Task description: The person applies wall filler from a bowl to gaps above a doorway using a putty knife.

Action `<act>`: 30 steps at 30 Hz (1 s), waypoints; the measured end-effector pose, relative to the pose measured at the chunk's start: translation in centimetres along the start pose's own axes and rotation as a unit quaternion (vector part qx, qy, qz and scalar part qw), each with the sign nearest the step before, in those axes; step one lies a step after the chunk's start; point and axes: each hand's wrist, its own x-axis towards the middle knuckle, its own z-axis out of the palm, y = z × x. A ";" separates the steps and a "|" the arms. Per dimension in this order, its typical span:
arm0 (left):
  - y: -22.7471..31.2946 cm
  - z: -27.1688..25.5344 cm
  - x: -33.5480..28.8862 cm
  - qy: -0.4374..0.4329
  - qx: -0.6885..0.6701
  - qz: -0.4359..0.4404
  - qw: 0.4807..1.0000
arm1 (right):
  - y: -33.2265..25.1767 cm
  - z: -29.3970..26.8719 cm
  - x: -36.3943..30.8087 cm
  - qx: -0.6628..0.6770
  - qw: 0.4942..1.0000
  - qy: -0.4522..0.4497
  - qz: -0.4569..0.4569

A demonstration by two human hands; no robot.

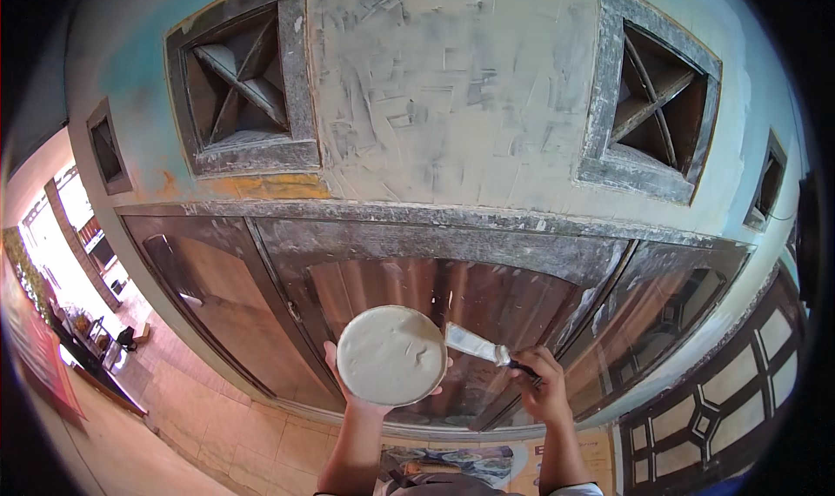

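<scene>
My left hand [367, 409] is closed around a round tub of off-white putty [391, 355], gripping it from below, with fingers showing at both sides. The putty fills its top and has a few dents in the surface. In my right hand [546, 390] is a putty knife [474, 345], held by its dark handle. Its pale, smeared blade points left, the tip close to the tub's right rim. Beyond them stands a wall [452, 104] with patchy grey and cream filler, crossed by trowel marks.
Two square vents with crossed bars, a left vent [242, 87] and a right vent [651, 104], flank the patched wall. Below runs a worn wooden frame [435, 235] over glass panes with curtains behind. A dark patterned door [704, 409] stands right; tiled floor [213, 409] lies left.
</scene>
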 end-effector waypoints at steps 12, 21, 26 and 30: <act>-3.0 -1.1 0.8 0.040 0.031 0.018 0.999 | 1.6 -3.2 0.2 -0.026 0.998 -0.050 -0.036; -6.1 -1.2 2.8 0.013 0.020 -0.035 0.999 | 5.0 -5.5 -1.8 -0.047 0.996 0.014 0.074; -8.2 -2.0 3.6 0.009 -0.025 -0.029 0.999 | 6.0 -6.2 -1.8 -0.039 0.999 -0.002 -0.001; -9.0 -1.5 4.4 0.000 -0.018 -0.057 0.998 | 7.4 -7.5 -2.2 -0.052 0.996 0.001 0.071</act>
